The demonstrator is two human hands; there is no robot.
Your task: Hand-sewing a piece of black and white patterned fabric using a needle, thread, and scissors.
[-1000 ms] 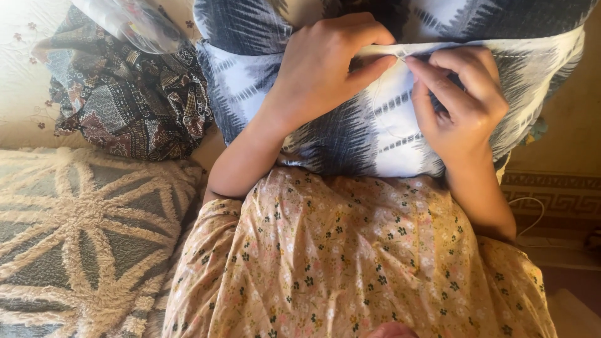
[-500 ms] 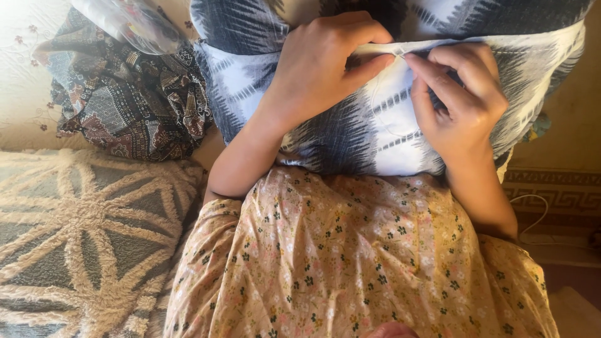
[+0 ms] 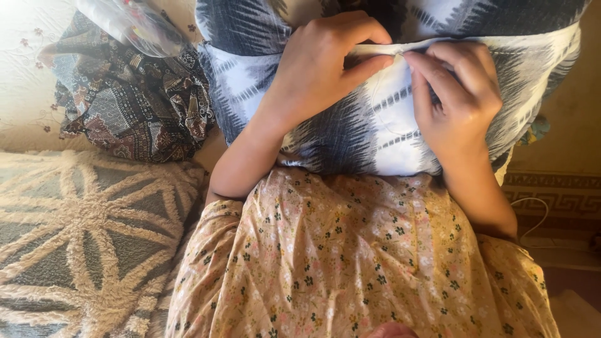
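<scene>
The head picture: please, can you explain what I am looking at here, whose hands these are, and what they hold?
There is no machine. A person wears a camera on the head, so it looks down at their own lap and hands. The left hand and the right hand both pinch the pale seam along the top of a grey and white patterned cushion, which rests against their flowered dress. A thin thread seems to loop near the right hand; I cannot make out a needle. At the left lie a dark patterned cloth and a tufted beige blanket.
</scene>
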